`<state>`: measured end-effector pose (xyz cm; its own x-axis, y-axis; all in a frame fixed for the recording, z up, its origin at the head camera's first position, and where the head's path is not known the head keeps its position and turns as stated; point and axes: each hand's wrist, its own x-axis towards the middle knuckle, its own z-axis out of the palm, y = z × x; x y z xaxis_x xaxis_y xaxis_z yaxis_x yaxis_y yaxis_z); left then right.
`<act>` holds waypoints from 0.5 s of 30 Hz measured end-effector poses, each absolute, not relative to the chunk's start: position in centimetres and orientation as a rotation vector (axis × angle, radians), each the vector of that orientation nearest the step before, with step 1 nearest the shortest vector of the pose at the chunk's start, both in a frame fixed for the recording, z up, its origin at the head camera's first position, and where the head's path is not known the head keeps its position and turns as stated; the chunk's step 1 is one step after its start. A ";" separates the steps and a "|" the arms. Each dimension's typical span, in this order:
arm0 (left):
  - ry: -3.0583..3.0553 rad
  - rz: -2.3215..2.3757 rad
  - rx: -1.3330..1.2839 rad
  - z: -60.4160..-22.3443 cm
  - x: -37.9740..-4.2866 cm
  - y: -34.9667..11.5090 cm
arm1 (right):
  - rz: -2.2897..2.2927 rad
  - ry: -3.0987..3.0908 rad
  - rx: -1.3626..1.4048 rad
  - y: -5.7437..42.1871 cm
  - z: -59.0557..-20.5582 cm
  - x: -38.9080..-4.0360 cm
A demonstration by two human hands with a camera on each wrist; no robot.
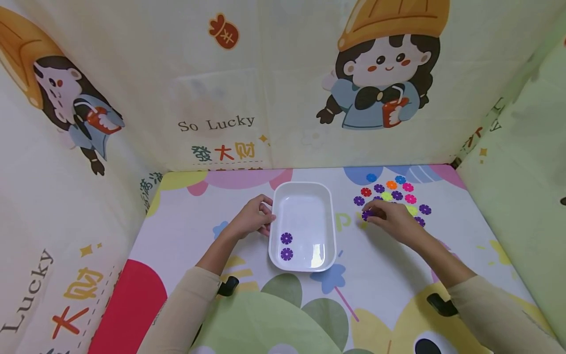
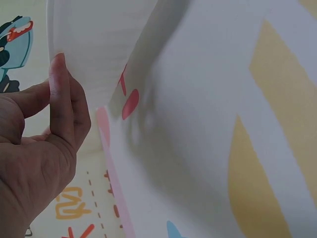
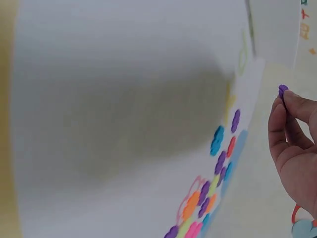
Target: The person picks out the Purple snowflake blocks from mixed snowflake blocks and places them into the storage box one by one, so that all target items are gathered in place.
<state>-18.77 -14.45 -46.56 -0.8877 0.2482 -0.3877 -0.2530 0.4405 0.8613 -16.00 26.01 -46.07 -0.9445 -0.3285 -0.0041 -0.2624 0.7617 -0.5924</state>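
While the person's L hand (image 1: 254,216) holds the white tray (image 1: 305,211) by its left rim, thumb & fingers pinching the edge, the R hand (image 1: 395,219) pinches a purple flower pc (image 3: 283,90) btwn thumb & fingertips, other fingers curled in. That pc is off the tabletop (image 1: 177,221), just beside the loose group (image 1: 397,195) & well apart from the tray.

Progress looks early, as far as can be judged: only 2 purple pcs (image 1: 286,238) lie in the tray, flat, one just beside the other, along the left wall nr the near-left corner. The pinched one would be no. 3, not yet in. Most of the lot is left on the tabletop, to the tray's right: more purple, plus red (image 1: 366,191), blue (image 1: 371,177), orange (image 1: 391,185), pink (image 1: 408,187) & yellow-green (image 1: 412,210) pcs. Exact qty can't be told, b/c the R hand hides part of the group.
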 end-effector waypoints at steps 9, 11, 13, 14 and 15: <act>2.238 1.441 -0.017 -46.4 -18.7 -14.4 | -1.031 2.765 -0.538 22.7 -45.0 -16.5; 2.239 1.439 -0.018 -46.4 -18.7 -14.4 | -1.043 2.753 -0.559 22.0 -44.9 -16.6; 2.240 1.436 -0.019 -46.4 -18.7 -14.4 | -1.046 2.748 -0.586 21.4 -44.7 -16.8; 2.239 1.436 -0.024 -46.4 -18.7 -14.4 | -1.047 2.745 -0.597 21.0 -44.7 -16.8; 2.241 1.434 -0.022 -46.4 -18.6 -14.4 | -1.050 2.737 -0.605 20.7 -44.6 -16.9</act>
<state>-18.65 -14.43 -46.37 -0.8864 0.2361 -0.3982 -0.2627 0.4518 0.8526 -16.90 20.70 -44.58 -0.9079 -0.4192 0.0061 -0.3157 0.6740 -0.6679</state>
